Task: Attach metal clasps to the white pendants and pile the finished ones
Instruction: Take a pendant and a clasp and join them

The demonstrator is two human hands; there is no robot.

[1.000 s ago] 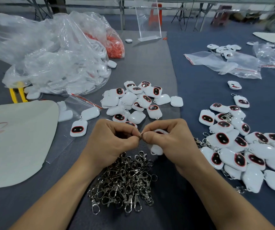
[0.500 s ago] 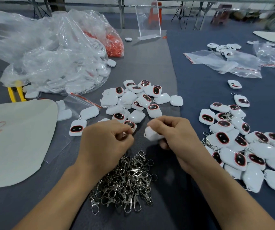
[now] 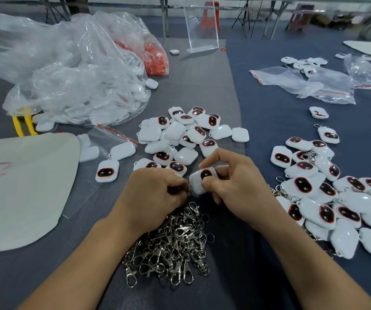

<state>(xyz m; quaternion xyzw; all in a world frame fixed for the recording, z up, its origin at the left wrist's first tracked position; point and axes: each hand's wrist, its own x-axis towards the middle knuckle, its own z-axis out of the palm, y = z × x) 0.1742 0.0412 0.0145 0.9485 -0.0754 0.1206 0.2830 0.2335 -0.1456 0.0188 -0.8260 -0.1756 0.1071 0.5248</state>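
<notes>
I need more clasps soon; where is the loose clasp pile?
Head view, lower centre: the clasp pile lies nearest the person, partly under the left hand and below the held pendant.

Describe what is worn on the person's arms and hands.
Nothing worn shows. The left hand and right hand are bare: no gloves, rings or markings. The left forearm and right forearm are bare down to the frame's edge: no sleeves, watch or bracelet.

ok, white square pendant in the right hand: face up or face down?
Face up. The white square pendant shows its dark red-rimmed oval to the camera, pinched by the right hand.
</notes>
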